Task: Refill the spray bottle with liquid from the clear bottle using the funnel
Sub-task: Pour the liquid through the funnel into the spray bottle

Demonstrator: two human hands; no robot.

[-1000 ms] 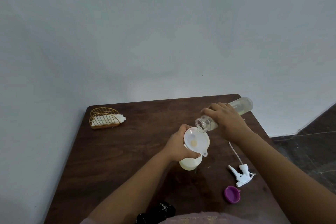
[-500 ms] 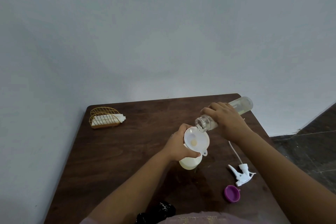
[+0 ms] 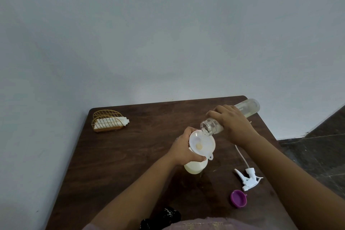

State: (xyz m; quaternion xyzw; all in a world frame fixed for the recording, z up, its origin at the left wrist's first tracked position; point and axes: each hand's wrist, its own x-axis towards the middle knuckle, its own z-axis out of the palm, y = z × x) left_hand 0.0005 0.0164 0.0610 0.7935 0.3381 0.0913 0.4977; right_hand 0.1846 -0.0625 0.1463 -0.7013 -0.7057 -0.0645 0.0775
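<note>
- White plastic marks the working spot: a funnel (image 3: pixel 202 143) sits in the neck of the spray bottle (image 3: pixel 195 167), which stands near the middle of the dark wooden tabletop (image 3: pixel 130 155), slightly toward its right edge.
- Left hand (image 3: pixel 183 147) grips the spray bottle's neck just under the funnel, steadying both.
- Right hand (image 3: pixel 234 125) is wrapped round the clear bottle (image 3: pixel 231 117), tipped almost level with its open mouth over the funnel's far rim; a little pale liquid shows in its raised base.
- Judged step: the pour itself, well under way, since the spray bottle looks largely full.
- Next move likely calls for tipping the clear bottle further, mouth kept over the funnel, while watching the level.
- Trigger head (image 3: pixel 248 178) with its tube and a purple cap (image 3: pixel 238 198) lie toward the near right corner; a wire holder (image 3: pixel 108 121) sits at the far left corner.
</note>
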